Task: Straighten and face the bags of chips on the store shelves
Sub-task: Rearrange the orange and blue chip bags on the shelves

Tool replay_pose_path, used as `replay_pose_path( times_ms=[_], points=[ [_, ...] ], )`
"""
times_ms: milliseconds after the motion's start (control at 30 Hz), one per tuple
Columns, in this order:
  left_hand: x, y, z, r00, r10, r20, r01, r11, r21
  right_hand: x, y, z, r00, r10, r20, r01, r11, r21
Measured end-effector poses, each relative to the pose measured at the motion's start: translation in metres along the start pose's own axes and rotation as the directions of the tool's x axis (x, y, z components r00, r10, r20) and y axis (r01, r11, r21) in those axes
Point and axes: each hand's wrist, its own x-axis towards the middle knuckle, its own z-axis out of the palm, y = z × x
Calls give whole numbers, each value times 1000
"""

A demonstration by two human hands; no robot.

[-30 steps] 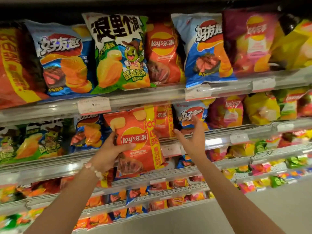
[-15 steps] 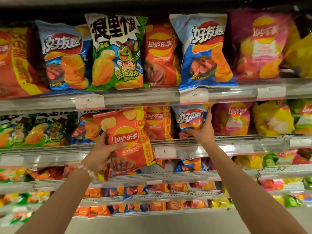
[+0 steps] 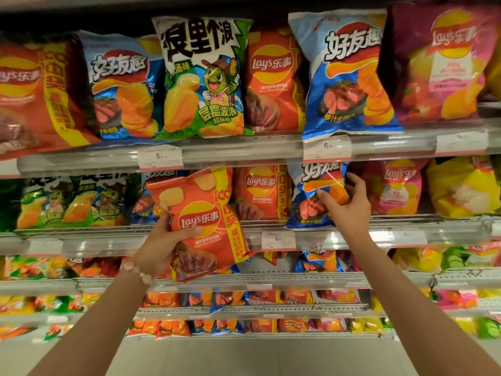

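Our left hand holds the red bag off the shelf. Our right hand pinches the blue bag between thumb and fingers. We should turn it gently to face front.

Tiered store shelves with clear price-tag rails; chip bags stand packed in rows on every level, fronts mostly facing out.

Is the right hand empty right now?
No, the right hand grips the blue bag on the second shelf.
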Motion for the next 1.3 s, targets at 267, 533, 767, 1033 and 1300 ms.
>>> replay_pose_path(
  times_ms=[267, 533, 767, 1033, 1300],
  points=[
    [-5, 15, -28, 999, 26, -29, -25, 1000, 19, -86, -5, 42, 1000, -22, 0, 22, 995, 100],
    [-17, 30, -93, 998, 16, -65, -12, 998, 66, -108, -50, 117, 989, -74, 126, 80, 996, -45],
    [-30, 43, -137, 998, 14, -69, -9, 997, 81, -96, -86, 191, 987, 2, 160, 22, 989, -145],
    [-30, 47, -157, 999, 29, -28, -27, 997, 74, -82, -99, 249, 974, 92, 206, -61, 987, -152],
    [-23, 45, -161, 996, 25, 83, -34, 993, 113, -81, -88, 257, 887, 270, 374, -156, 939, -308]
  ],
)
